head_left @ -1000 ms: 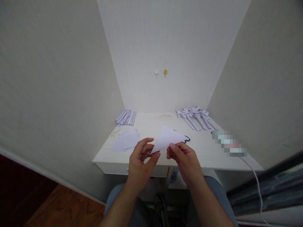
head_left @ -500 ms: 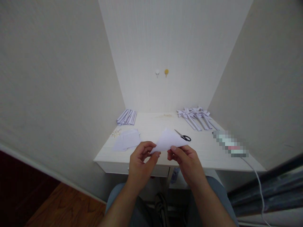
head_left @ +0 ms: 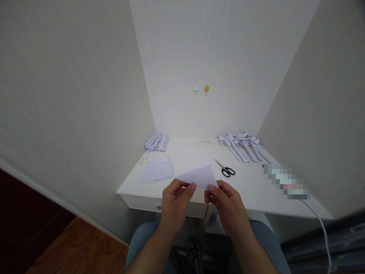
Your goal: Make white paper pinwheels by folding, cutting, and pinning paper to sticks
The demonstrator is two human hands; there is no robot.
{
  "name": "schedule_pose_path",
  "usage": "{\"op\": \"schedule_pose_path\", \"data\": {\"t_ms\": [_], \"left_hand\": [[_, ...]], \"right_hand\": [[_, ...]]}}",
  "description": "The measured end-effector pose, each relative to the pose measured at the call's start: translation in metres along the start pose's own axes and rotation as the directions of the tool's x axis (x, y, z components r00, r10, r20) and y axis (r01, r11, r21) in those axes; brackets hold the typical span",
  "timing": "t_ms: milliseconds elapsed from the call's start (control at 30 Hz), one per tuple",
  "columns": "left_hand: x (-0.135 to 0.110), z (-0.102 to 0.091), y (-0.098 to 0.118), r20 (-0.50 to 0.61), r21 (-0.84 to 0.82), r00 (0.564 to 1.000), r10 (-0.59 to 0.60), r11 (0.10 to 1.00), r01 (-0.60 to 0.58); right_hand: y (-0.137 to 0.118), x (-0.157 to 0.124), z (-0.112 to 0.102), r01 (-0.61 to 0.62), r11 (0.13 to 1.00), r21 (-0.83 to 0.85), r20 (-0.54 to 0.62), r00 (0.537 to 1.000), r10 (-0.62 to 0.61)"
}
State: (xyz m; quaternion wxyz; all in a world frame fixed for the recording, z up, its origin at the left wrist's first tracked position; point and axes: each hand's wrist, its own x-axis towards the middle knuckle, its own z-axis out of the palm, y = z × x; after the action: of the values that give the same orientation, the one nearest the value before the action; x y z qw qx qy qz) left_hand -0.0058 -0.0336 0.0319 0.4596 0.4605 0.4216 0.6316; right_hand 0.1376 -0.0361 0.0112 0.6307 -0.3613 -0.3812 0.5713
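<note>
A folded sheet of white paper [head_left: 199,176], roughly triangular, is held up over the front edge of the desk. My left hand [head_left: 176,198] pinches its left side between thumb and fingers. At its lower right corner, my right hand [head_left: 224,198] grips it the same way. Black-handled scissors [head_left: 225,169] lie on the desk just beyond my right hand, blades partly apart. Left of the held sheet rests a small stack of white paper squares [head_left: 161,169].
Rolled paper sticks [head_left: 157,142] lie at the back left of the white desk [head_left: 191,152], with small pale bits [head_left: 143,160] in front of them. Several paper pinwheels [head_left: 242,144] lie back right. A blurred-out object [head_left: 286,182] with a white cable [head_left: 325,232] sits at the right.
The folded paper has been turned in my hands, its point swinging from the right side to the left. The whole view has shifted slightly.
</note>
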Motion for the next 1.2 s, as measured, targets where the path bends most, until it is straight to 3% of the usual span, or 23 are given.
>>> {"op": "schedule_pose_path", "data": {"t_ms": [233, 433, 900, 1200], "left_hand": [[0.005, -0.008, -0.005, -0.057, 0.005, 0.995, 0.082, 0.997, -0.081], [0.006, -0.014, -0.003, -0.038, 0.037, 0.993, 0.114, 0.993, -0.113], [0.014, -0.019, -0.02, -0.092, -0.076, 0.995, 0.038, 0.996, -0.045], [0.015, -0.024, -0.013, -0.063, -0.089, 0.997, 0.047, 0.995, -0.052]], "right_hand": [[0.003, -0.002, -0.003, -0.009, 0.994, -0.107, 0.048, 0.999, 0.014], [0.01, -0.008, -0.004, -0.026, 0.988, -0.153, 0.069, 0.997, 0.037], [0.006, -0.01, 0.005, -0.054, 0.913, -0.404, 0.169, 0.977, 0.132], [0.011, -0.013, 0.007, -0.035, 0.931, -0.363, 0.265, 0.954, 0.14]]}}
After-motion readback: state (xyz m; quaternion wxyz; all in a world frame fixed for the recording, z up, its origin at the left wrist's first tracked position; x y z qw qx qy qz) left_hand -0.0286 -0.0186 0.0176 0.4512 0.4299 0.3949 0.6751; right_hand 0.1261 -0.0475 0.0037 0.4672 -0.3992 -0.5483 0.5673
